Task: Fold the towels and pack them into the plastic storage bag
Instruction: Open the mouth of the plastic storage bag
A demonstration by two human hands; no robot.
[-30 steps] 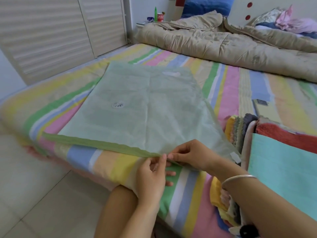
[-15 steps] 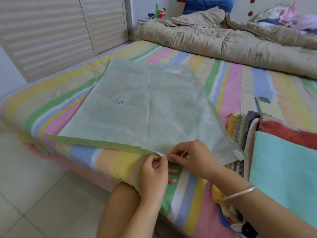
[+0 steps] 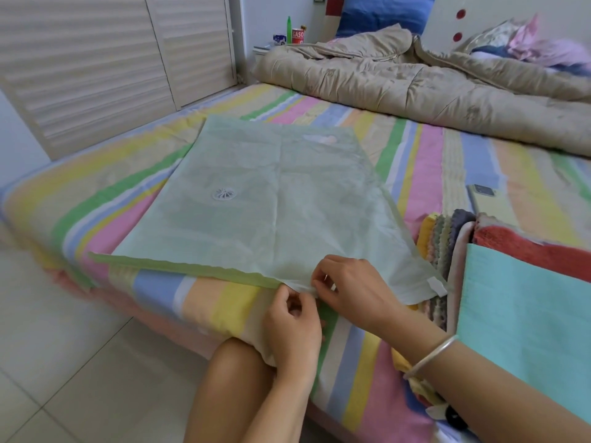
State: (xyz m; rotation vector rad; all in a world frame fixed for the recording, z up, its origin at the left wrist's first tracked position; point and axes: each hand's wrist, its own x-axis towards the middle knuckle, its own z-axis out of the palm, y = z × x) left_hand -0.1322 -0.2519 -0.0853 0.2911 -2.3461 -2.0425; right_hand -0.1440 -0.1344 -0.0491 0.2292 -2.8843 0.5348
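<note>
Storage bag [image 3: 271, 193] lying flat by the bed's [image 3: 431, 155] front edge; thin, light, likely slippery film. Left hand [image 3: 292, 327] and right hand [image 3: 348, 289] both pinching its mouth strip, probably the firmest hold. Soft towels [image 3: 524, 302] sitting at the front-right corner.

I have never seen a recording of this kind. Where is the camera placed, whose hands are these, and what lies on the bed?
There is no machine here: a person works with bare hands. The camera sits on the person's head and looks forward and down, so you see their own arms from above. The left hand and the right hand both pinch the near edge of a pale green plastic storage bag. The bag lies flat on the striped bed, and nothing seems to be inside it yet. At the right is a pile of towels, with a turquoise towel nearest the camera. A beige quilt is bunched up behind.
</note>
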